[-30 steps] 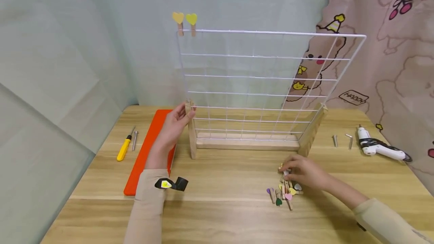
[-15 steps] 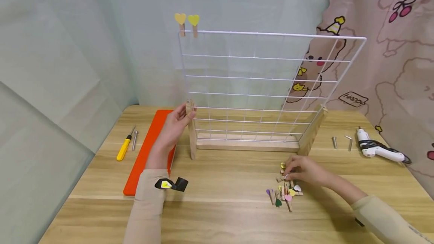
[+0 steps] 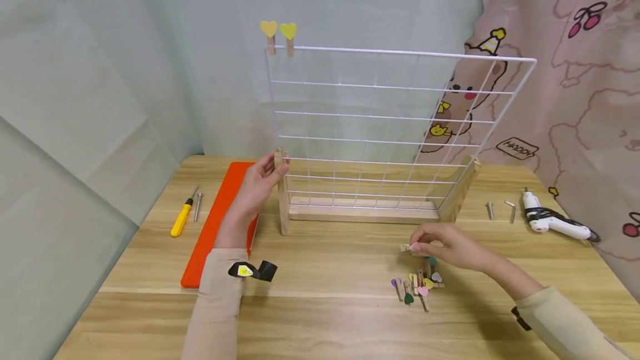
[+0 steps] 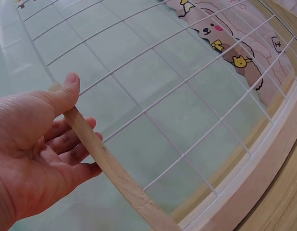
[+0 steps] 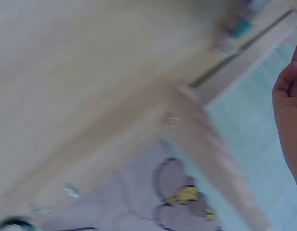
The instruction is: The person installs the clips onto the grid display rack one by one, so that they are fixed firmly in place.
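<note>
My left hand [image 3: 257, 185] grips the left wooden post [image 3: 283, 204] of a stand that holds a white wire grid [image 3: 372, 86]. In the left wrist view the thumb lies on one side of that post and the fingers curl behind it. Two clothespins with heart tops, one orange-yellow [image 3: 269, 29] and one yellow-green [image 3: 288, 31], are clipped at the grid's top left corner. Between thumb and fingers my right hand [image 3: 447, 246] pinches a small wooden clothespin [image 3: 406, 248], above the table in front of the stand. Below it lies a pile of heart clothespins [image 3: 417, 285]. The right wrist view is blurred.
An orange-red flat board [image 3: 215, 226] lies left of the stand, beside a yellow screwdriver [image 3: 182, 218] and a long bolt [image 3: 198, 207]. To the right are a short bolt [image 3: 490, 211], a hex key [image 3: 512, 211] and a white glue gun [image 3: 555, 221] with black cord.
My right hand has lifted a clothespin from the pile and moved slightly up and left with it. The left hand keeps its hold on the post.
</note>
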The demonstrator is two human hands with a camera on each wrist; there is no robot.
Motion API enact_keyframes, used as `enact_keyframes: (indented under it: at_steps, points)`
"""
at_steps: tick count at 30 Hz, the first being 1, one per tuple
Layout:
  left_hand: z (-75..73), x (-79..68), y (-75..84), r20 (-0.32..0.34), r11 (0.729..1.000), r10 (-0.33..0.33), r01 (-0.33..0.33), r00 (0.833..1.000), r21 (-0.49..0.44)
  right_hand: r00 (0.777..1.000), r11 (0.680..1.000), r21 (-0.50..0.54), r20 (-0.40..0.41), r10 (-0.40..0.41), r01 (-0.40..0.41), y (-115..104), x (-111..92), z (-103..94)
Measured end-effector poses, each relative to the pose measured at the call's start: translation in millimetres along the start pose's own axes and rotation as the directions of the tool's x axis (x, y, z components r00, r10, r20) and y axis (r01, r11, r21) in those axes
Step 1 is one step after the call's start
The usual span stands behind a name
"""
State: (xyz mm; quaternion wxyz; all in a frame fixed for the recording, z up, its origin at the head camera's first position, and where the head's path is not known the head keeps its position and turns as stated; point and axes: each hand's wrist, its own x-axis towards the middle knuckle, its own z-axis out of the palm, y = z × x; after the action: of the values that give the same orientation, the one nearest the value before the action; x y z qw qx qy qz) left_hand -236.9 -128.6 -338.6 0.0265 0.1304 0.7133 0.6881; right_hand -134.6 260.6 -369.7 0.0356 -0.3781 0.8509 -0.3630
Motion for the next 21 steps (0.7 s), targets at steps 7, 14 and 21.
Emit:
enact_keyframes:
  at_steps: [7,14,21]
  points:
    - [0.5,0.8,-0.2,-0.002,1.0,-0.015,0.015,1.0,0.017,0.96,0.98,-0.053,-0.199,-0.197,0.19,-58,56,-30.6]
    - [-1.0,3.4,1.3,-0.009,1.0,-0.017,0.017,1.0,0.015,0.897,0.926,-0.195,-0.249,-0.365,0.323,-143,127,-77.2]
    - [-6.7,8.2,2.1,-0.006,0.999,-0.013,0.013,1.0,0.033,0.867,0.841,-0.441,-0.229,-0.442,0.312,-211,186,-113.7]
